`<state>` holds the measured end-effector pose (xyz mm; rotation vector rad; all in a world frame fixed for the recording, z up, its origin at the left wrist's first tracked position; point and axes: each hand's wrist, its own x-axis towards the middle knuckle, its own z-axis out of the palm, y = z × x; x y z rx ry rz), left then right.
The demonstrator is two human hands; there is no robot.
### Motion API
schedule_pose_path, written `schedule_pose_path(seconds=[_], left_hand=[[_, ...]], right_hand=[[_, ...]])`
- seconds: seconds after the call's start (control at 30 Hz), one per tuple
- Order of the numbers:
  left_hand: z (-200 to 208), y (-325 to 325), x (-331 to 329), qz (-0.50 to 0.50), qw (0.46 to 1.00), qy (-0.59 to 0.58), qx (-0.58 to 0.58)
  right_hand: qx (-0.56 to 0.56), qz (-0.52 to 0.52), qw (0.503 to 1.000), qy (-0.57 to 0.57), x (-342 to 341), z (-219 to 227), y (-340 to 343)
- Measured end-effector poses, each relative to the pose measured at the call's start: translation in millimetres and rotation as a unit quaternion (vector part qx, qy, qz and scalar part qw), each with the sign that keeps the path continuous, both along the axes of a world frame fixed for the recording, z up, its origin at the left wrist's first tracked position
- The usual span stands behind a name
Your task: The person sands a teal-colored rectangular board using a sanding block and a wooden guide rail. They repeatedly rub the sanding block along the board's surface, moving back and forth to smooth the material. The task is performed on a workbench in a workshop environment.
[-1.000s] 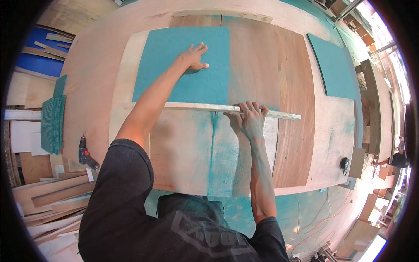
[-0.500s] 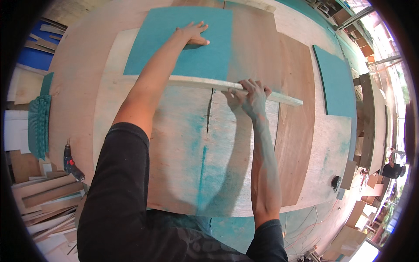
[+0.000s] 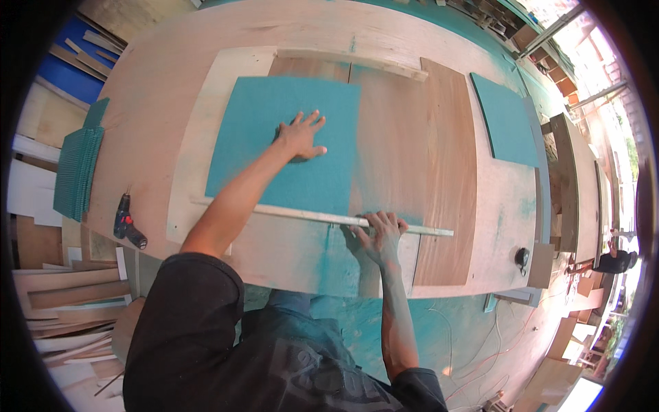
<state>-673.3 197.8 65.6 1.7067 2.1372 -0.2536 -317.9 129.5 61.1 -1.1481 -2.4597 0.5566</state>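
Lying flat, left of centre: a square-cornered panel (image 3: 319,176), matte and evenly teal, partly covered near its middle. Set crosswise just beside its near edge: a long, narrow, pale wooden batten (image 3: 295,214), faintly teal-stained, reaching well past the panel's right edge.

place: woodworking workshop | signs: wooden worktable (image 3: 141,130), cordless drill (image 3: 125,225), piled wood offcuts (image 3: 75,295)
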Motion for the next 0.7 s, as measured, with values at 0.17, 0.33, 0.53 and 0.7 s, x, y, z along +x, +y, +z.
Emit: schedule_pose_path(seconds=[0.17,0.33,0.53,0.7], left_hand=[[14,-104,59,-0.001,1.000,-0.022,-0.007],[18,-188,106,0.007,1.000,-0.010,-0.017],[17,-239,136,0.008,1.000,-0.027,0.000],[8,-247,135,0.014,1.000,-0.025,0.001]], right_hand=[[-0.011,-0.012,1.000,-0.006,58,11,-101],[-0.026,-0.016,0.999,-0.008,101,18,-183],[-0.027,-0.018,0.999,-0.004,131,20,-237],[-0.030,-0.013,0.999,-0.008,136,17,-244]])
